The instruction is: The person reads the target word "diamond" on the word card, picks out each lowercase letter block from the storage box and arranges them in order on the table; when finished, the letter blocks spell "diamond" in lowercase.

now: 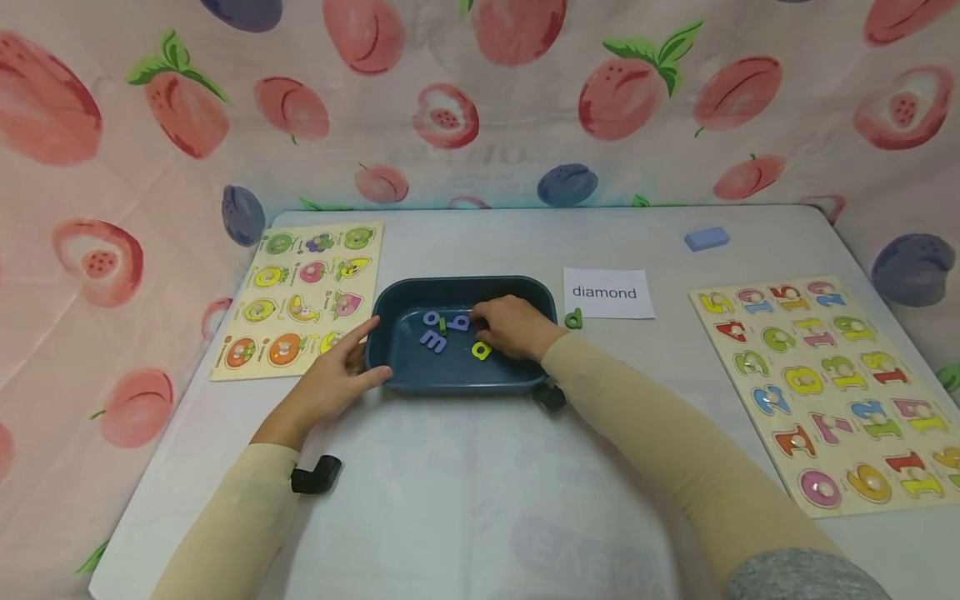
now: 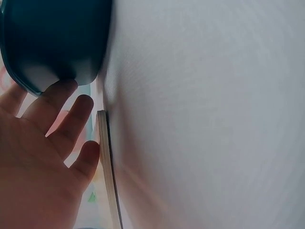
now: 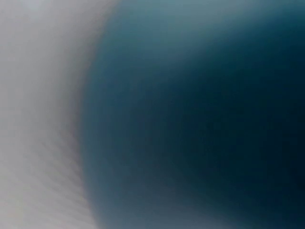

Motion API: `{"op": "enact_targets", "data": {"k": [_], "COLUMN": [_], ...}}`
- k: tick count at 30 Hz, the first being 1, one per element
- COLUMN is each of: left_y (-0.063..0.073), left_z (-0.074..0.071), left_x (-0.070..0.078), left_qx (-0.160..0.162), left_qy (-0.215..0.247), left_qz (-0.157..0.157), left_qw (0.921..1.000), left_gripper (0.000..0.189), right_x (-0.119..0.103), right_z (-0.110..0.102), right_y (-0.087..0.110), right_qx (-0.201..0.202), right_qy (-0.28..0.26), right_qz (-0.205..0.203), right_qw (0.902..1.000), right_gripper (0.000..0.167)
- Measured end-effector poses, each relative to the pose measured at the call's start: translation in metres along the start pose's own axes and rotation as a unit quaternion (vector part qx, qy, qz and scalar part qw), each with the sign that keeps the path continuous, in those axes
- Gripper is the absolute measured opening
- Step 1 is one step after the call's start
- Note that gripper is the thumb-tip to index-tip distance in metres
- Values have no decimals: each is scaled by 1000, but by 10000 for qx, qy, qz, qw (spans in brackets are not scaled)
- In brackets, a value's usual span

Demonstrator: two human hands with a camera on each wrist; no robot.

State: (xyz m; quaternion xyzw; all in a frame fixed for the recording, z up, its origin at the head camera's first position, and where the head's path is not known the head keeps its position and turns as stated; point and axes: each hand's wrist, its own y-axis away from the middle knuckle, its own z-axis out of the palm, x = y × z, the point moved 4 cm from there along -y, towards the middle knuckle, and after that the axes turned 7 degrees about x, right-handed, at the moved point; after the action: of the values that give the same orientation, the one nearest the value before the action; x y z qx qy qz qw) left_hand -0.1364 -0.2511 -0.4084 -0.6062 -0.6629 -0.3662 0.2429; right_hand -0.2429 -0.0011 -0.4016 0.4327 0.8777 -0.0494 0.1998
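A dark blue tray (image 1: 450,390) lies in the middle of the table with several plastic letters inside. Straight, spread fingers of my left hand (image 1: 333,379) touch the tray's left end, thumb at its front corner; the left wrist view shows them against the wall (image 2: 57,43). My right hand (image 1: 513,325) reaches into the right part of the tray, fingers bent down. Close to its fingertips are a purple letter (image 1: 459,322) and a yellow letter (image 1: 481,351); I cannot tell whether it holds one. Further left lie a purple o (image 1: 431,318), purple m (image 1: 432,341) and small green letter (image 1: 442,327).
A white card (image 1: 609,293) reading "diamond" lies right of the tray, a green d (image 1: 573,318) at its lower left corner. A fruit puzzle board (image 1: 296,300) is at left, a number puzzle board (image 1: 825,392) at right. A blue block (image 1: 707,239) sits at the back right.
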Motion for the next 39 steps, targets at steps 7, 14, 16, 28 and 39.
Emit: {"op": "enact_targets", "data": {"k": [7,14,16,28,39], "left_y": [0,1,1,0,-1], "left_z": [1,1,1,-1,0], "left_x": [-1,-1,-1,-1,-1], "left_qx": [17,-6,-7,-22,-53], "left_qy": [44,9,-3,-29,10], "left_qz": [42,-6,-34,-28,-25], "left_qw": [10000,10000,10000,10000,10000], "left_gripper": [84,85,85,86,86], "right_x": [-2,-3,-2,23,67], "right_z": [-8,-29,-37,-80,-98], "right_y": [7,20,24,56,82], "right_qx": [468,820,910,1302,1514], "right_qy": [-288,-337,-366,-364,-178], "right_qz": [-230,-475,-488,-282,141], "right_qw": [9982,9949,9940,9904,9882], "right_gripper": [32,34,35,35,26]}}
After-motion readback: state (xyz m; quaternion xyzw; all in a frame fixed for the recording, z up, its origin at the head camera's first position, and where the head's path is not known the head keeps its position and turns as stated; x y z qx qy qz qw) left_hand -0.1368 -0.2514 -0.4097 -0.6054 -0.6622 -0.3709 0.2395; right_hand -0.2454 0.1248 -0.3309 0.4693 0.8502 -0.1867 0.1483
